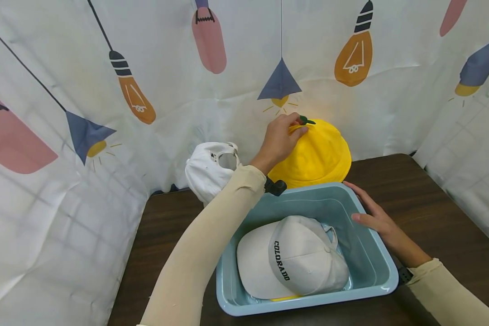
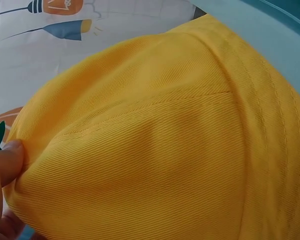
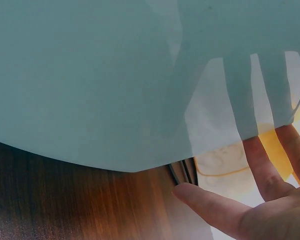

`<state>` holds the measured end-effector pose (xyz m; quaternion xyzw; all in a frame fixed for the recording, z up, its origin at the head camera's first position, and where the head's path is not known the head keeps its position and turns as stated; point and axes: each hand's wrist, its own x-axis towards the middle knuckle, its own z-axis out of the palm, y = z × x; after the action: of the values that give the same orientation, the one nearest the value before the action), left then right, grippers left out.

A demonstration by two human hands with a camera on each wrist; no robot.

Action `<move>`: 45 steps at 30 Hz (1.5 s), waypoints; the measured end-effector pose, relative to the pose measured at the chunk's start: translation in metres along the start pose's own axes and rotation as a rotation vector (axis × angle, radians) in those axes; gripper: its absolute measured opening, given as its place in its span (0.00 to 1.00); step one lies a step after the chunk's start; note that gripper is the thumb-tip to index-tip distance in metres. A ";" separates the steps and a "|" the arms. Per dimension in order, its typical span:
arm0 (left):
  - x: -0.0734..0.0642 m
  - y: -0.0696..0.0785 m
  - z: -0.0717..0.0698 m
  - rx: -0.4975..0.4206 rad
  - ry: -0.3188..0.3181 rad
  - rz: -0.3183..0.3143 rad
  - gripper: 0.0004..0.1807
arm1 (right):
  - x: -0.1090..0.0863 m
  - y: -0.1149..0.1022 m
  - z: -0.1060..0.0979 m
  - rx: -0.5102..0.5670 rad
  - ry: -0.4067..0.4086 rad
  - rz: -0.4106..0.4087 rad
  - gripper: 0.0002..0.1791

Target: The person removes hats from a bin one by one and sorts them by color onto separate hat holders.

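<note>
My left hand pinches a yellow bucket hat at the top of its crown, beside a small green leaf-like tip. Up close in the left wrist view, the hat's cloth is drawn into folds at the thumb. Its brim reaches down behind the far rim of a light blue plastic basin. My right hand touches the basin's right rim with fingers extended and thumb apart. In the basin lies a white baseball cap lettered COLORADO, with a yellow edge showing beneath.
Another white cap sits behind the basin at the left, its rear strap opening showing, partly covered by my left arm. The dark wooden table extends around the basin. White cloth printed with lamps hangs along its back and sides.
</note>
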<state>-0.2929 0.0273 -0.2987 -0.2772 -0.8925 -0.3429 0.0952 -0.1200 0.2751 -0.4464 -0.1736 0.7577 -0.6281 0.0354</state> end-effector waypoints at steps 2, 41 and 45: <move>0.000 0.000 0.000 0.005 -0.013 -0.003 0.11 | 0.000 -0.001 0.000 -0.003 0.003 0.002 0.40; -0.010 -0.017 -0.024 -0.177 -0.076 -0.137 0.19 | 0.002 -0.003 -0.008 -0.065 -0.058 -0.021 0.38; -0.017 -0.025 -0.034 -0.244 -0.102 -0.215 0.17 | 0.008 -0.009 -0.017 -0.126 -0.111 -0.075 0.31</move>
<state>-0.2937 -0.0183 -0.2936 -0.2066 -0.8725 -0.4422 -0.0220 -0.1303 0.2871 -0.4329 -0.2383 0.7854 -0.5696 0.0431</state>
